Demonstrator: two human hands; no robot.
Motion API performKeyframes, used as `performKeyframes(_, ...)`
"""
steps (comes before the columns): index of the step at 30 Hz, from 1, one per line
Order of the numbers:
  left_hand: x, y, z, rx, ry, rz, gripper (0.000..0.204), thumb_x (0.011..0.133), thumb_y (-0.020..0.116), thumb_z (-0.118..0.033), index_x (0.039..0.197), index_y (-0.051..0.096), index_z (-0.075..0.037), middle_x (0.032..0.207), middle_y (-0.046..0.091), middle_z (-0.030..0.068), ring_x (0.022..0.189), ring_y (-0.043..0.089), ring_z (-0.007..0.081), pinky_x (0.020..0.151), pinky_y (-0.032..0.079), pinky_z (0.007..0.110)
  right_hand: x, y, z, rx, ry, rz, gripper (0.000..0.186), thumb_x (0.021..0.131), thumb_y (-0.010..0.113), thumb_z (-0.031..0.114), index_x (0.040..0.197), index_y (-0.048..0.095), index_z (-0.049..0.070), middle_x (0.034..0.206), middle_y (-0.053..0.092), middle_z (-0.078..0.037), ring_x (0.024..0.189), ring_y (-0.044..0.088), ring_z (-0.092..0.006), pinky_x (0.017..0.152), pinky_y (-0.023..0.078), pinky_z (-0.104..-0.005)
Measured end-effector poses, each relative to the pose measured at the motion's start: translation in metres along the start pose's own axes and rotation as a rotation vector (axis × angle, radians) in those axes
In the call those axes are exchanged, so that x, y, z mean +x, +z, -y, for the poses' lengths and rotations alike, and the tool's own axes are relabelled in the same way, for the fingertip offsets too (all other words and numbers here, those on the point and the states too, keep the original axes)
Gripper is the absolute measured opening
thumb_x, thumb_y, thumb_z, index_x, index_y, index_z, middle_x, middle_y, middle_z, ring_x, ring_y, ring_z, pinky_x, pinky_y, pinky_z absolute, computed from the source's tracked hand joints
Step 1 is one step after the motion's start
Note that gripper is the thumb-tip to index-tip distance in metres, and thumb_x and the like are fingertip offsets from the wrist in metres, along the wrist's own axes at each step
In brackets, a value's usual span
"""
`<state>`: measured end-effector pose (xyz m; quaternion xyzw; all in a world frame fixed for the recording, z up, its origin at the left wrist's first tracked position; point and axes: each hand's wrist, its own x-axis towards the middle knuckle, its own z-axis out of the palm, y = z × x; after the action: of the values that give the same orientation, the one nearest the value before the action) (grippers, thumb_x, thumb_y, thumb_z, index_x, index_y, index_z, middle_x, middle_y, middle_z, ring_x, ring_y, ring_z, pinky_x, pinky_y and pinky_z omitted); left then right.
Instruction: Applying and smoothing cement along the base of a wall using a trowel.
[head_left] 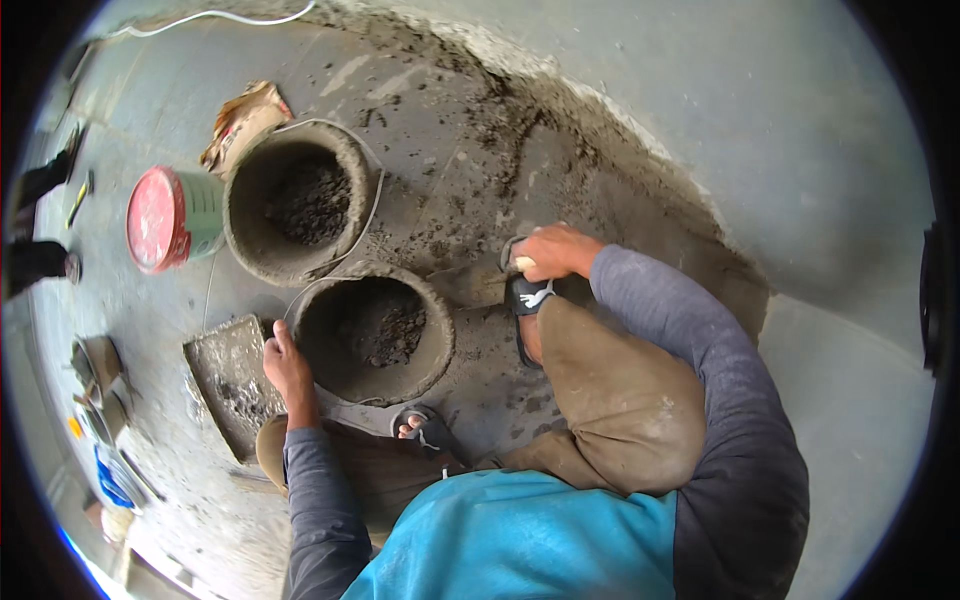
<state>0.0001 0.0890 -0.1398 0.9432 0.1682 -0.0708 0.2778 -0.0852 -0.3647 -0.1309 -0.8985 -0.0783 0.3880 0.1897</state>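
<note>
— Any writing near the hands?

— Up and left of the left hand (287, 368), the red-lidded bucket (178, 218) bears faint print on its green side, too small to read; the torn bag (243, 122), farther up, has unreadable reddish markings; just below the right hand (556, 252), a dark sandal (519, 297) shows a white emblem.

— And what stands around them?

— Well left of the left hand, another person's dark-clad legs (38, 267) and a yellow-handled tool (79, 198); just beside that hand, below and left, a mortar-smeared tray (222, 362); above it, the far bucket (262, 185), with dark crumbly mix inside; between the two hands, in the way, the near bucket (322, 325), upright, part-filled likewise; past the right hand, a rough mortar strip (655, 175).

— How are the grips?

— The left is curled round the near bucket's thin wire handle (295, 303), at its left rim; whether the fingers press the rim too, I cannot tell; the right is clenched about a pale handle (523, 263), mostly covered by the fist.
</note>
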Motion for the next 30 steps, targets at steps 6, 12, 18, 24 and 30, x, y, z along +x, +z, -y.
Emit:
performKeyframes(6, 0.003, 0.010, -0.001, -0.042, 0.034, -0.109, 0.064, 0.090, 0.051, -0.055, 0.061, 0.048, 0.003, 0.057, 0.049, 0.0133, 0.055, 0.043, 0.0238, 0.057, 0.038, 0.042, -0.009, 0.002, -0.057, 0.211, 0.201, -0.271, 0.033, 0.077, 0.060, 0.034, 0.100, 0.060, 0.010, 0.093, 0.065, -0.020, 0.091, 0.061, -0.0401, 0.079, 0.047, -0.0491)
performKeyframes(12, -0.010, 0.015, 0.069, -0.029, 0.023, 0.031, 0.059, 0.094, 0.045, -0.051, 0.110, 0.058, 0.004, 0.085, 0.059, 0.0212, 0.076, 0.056, 0.0272, 0.071, 0.044, 0.042, 0.001, -0.012, -0.111, 0.299, 0.379, -0.419, 0.040, 0.081, 0.062, 0.036, 0.110, 0.058, 0.008, 0.100, 0.064, -0.020, 0.095, 0.060, -0.0385, 0.081, 0.046, -0.0488)
performKeyframes(18, -0.050, 0.005, 0.008, -0.605, -0.340, 0.123, 0.064, 0.095, 0.044, -0.050, 0.117, 0.053, 0.010, 0.108, 0.060, 0.0169, 0.092, 0.057, 0.0246, 0.085, 0.045, 0.034, 0.009, -0.032, -0.129, 0.350, 0.533, -0.572, 0.033, 0.083, 0.061, 0.033, 0.108, 0.060, 0.011, 0.098, 0.065, -0.016, 0.094, 0.062, -0.0349, 0.081, 0.048, -0.0465)
performKeyframes(24, -0.074, 0.001, -0.030, -0.900, -0.432, 0.213, 0.057, 0.096, 0.045, -0.046, 0.114, 0.055, 0.007, 0.111, 0.059, 0.0144, 0.096, 0.056, 0.0211, 0.088, 0.044, 0.031, -0.002, -0.022, -0.103, 0.159, 0.733, -0.725, 0.032, 0.086, 0.060, 0.035, 0.111, 0.056, 0.015, 0.097, 0.065, -0.013, 0.096, 0.062, -0.0340, 0.079, 0.048, -0.0476)
performKeyframes(30, -0.093, 0.002, -0.059, -0.914, -0.419, 0.111, 0.043, 0.097, 0.045, -0.042, 0.100, 0.058, -0.001, 0.097, 0.058, 0.0060, 0.086, 0.052, 0.0151, 0.079, 0.044, 0.030, -0.049, -0.029, -0.039, -0.032, 0.427, -1.044, 0.029, 0.082, 0.065, 0.033, 0.105, 0.060, 0.015, 0.091, 0.063, -0.009, 0.089, 0.060, -0.0313, 0.073, 0.047, -0.0462)
